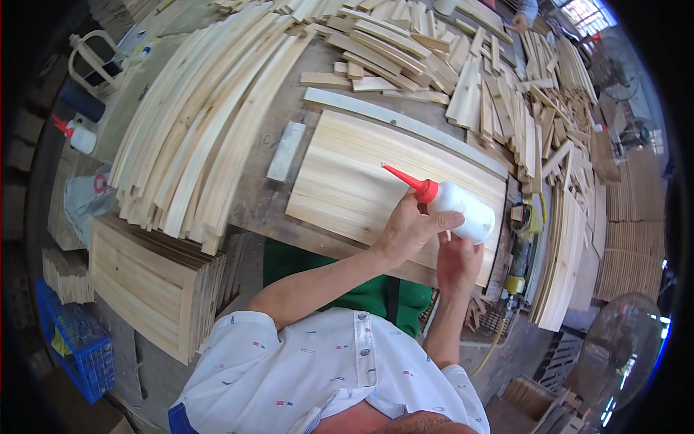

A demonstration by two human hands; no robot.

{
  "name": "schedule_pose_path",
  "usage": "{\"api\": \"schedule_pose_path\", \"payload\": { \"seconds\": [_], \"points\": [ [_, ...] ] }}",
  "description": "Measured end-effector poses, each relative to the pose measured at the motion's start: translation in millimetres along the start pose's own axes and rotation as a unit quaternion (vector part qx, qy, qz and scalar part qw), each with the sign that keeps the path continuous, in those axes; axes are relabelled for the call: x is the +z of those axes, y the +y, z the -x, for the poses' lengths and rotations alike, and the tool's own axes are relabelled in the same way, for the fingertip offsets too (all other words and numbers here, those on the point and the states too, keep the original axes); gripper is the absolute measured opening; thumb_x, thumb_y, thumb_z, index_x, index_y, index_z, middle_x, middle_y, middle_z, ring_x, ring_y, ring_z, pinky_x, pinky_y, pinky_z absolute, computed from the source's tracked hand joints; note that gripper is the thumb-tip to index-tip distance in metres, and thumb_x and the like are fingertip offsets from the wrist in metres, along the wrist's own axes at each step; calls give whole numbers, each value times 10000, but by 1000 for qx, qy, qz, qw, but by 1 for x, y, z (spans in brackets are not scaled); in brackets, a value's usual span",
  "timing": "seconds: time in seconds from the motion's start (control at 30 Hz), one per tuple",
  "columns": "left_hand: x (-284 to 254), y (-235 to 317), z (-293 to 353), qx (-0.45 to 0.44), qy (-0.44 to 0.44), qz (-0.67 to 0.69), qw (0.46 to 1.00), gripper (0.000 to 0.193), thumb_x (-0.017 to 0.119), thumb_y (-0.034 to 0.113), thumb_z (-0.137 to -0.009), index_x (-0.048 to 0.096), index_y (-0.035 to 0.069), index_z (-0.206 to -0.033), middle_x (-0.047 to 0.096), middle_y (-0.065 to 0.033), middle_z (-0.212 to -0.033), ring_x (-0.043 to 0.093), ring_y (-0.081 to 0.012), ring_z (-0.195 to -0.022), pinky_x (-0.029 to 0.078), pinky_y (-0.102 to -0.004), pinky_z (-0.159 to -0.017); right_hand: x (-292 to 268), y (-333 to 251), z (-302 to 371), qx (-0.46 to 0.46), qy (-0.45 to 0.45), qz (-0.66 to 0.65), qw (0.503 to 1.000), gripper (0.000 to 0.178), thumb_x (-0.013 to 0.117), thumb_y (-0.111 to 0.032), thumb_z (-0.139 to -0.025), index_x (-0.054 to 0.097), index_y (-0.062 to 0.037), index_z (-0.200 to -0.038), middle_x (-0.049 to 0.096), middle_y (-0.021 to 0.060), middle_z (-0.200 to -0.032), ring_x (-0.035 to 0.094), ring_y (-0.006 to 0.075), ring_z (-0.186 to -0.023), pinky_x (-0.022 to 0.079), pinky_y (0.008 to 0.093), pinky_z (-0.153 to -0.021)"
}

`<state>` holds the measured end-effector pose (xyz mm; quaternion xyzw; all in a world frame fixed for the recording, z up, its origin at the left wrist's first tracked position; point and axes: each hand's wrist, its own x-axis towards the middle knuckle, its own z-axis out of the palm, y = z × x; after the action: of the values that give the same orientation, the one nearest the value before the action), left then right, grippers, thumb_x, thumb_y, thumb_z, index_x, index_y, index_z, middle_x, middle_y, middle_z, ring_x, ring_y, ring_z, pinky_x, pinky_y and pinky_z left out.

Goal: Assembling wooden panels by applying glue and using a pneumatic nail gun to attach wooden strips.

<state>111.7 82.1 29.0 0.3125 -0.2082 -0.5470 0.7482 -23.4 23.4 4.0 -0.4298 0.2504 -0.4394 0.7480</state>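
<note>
We see the left hand (413, 228) clamped around the white bottle (466, 212), fingers curled under near the neck, thumb pressed across its side. Right hand (458, 262) is up against the bottle's underside; its fingertips are partly hidden, so we can't tell if they pinch anything. Bottle lies tilted in the air above the wooden panel (347, 170), red nozzle (406, 179) aimed up and left. Panel sits flat on the workbench (253, 202), a long pale strip (405, 129) along its far edge, a short whitish block (286, 150) just left. Further out we get long slats (202, 108) at left, loose wood pieces (405, 54) beyond, stacked framed panels (141, 282) lower left, a blue crate (79, 347), and another person's hand (520, 23) at the far side.
</note>
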Motion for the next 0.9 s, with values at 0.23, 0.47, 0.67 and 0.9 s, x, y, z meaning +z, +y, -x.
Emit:
{"api": "schedule_pose_path", "payload": {
  "seconds": [0.23, 0.47, 0.67, 0.9],
  "points": [
    [-10, -20, -3, 10, 69, -105, 992, 614, 794, 355, -787, 495, -32, -1159, 602, -95, -1007, 597, -135, -864, 504, -268, -755, 0, 9, -2, 38, 25, -97, 994, 559, 711, -188, -836, 473, -70, -1328, 567, 81, -1275, 520, 227, -1173, 351, 402, -1084],
    [-11, -10, 1, 15, 62, -62, 996, 620, 764, 129, -797, 430, 19, -1308, 560, -75, -1144, 545, -145, -1082, 481, -292, -902, 7, 9, -4, 30, 17, -118, 992, 554, 701, -226, -856, 468, -53, -1328, 558, 98, -1297, 499, 237, -1232, 332, 416, -1116],
    [-6, -29, -4, 19, 65, -10, 998, 673, 778, 82, -749, 442, 36, -1330, 514, -73, -1198, 579, -134, -982, 505, -280, -865, 14, -12, -7, -5, 36, -93, 995, 738, 772, -142, -763, 381, -50, -1382, 537, 103, -1297, 527, 247, -1200, 374, 419, -1079],
    [-18, -11, 9, 104, 94, 14, 990, 585, 650, -60, -799, 434, -18, -1340, 551, -86, -1235, 545, -178, -1135, 421, -338, -1022, 47, 13, -8, 26, 47, -173, 984, 627, 746, -61, -787, 434, -22, -1330, 578, 76, -1209, 553, 186, -1128, 433, 341, -996]
  ]
}}
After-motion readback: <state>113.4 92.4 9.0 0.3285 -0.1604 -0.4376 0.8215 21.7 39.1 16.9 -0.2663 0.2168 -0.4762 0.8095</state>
